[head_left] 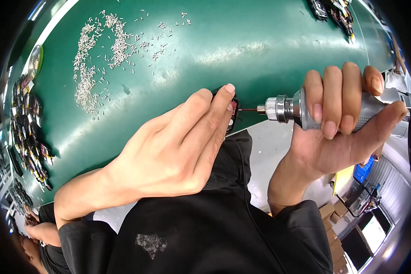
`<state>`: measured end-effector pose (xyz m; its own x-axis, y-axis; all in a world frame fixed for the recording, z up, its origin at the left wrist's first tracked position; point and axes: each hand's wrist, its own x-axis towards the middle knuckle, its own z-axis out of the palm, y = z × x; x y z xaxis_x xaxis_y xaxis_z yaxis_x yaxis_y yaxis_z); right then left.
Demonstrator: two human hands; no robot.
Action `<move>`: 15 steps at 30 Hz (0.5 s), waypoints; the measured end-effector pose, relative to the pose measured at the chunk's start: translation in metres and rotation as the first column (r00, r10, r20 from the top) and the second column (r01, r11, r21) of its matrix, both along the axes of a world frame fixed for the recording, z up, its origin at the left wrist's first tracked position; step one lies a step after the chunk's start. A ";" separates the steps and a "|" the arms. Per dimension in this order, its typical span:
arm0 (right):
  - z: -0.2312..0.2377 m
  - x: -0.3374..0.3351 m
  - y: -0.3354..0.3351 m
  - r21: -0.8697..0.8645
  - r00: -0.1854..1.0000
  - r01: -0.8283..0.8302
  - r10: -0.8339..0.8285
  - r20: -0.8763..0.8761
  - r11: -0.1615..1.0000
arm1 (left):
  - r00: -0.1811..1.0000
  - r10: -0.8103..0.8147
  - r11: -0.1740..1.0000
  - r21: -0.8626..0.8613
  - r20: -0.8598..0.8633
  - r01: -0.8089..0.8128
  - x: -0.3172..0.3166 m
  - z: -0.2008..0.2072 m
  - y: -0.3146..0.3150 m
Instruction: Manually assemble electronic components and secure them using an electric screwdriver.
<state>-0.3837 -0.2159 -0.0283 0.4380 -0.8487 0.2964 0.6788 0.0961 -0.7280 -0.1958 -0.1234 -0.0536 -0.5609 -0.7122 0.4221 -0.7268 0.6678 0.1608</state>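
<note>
Gripping a grey power screwdriver (305, 107) from the near side, the right hand (326, 144) has its fingers wrapped over the barrel and its thumb extended to the right. The tool lies nearly level, and its thin bit (249, 109) points left at a small black part (234, 123) with a red patch. The tip is right by that part; whether it touches cannot be told. The left hand (178, 146) holds the part in a narrow grip near the table's near edge, fingers laid close together over it, the thumb hidden.

On the green table (223, 59), far to the left, many small silver screws (118, 48) lie in a loose, curved heap, with strays scattered to its right. Along the left edge sits a long pile of black pieces (25, 123); more dark items (340, 18) lie at the far right. Near left, another person's arm (45, 233) shows. Near right, beyond the table, are a blue bin (363, 171), a yellow panel (342, 180) and brown boxes (335, 242).
</note>
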 end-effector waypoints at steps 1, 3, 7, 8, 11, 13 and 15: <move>-0.002 0.001 0.000 0.022 1.000 0.013 -0.013 0.008 1.000 | 1.000 0.003 1.000 0.005 -0.001 -0.003 -0.001 -0.001 0.000; -0.006 0.000 -0.001 0.015 0.999 0.038 -0.037 -0.022 0.999 | 1.000 -0.005 1.000 -0.020 0.003 0.005 -0.001 -0.003 0.000; -0.009 0.002 -0.002 -0.003 0.999 -0.013 0.013 -0.048 1.000 | 1.000 -0.003 1.000 -0.013 -0.019 0.003 -0.001 -0.005 0.000; -0.009 0.003 -0.003 -0.021 0.997 -0.040 0.039 -0.060 0.999 | 1.000 -0.011 1.000 -0.009 -0.015 0.011 -0.001 -0.006 0.000; -0.009 0.003 -0.006 -0.090 0.992 -0.095 0.087 -0.089 0.991 | 1.000 -0.008 1.000 -0.001 -0.003 0.008 -0.004 -0.001 0.001; -0.010 0.005 -0.011 -0.157 0.985 -0.137 0.118 -0.124 0.978 | 0.999 -0.007 1.000 -0.002 -0.037 0.006 -0.002 -0.003 0.000; -0.009 0.009 -0.014 -0.224 0.976 -0.181 0.147 -0.160 0.958 | 0.997 0.000 0.998 0.059 -0.079 0.004 0.000 -0.004 0.000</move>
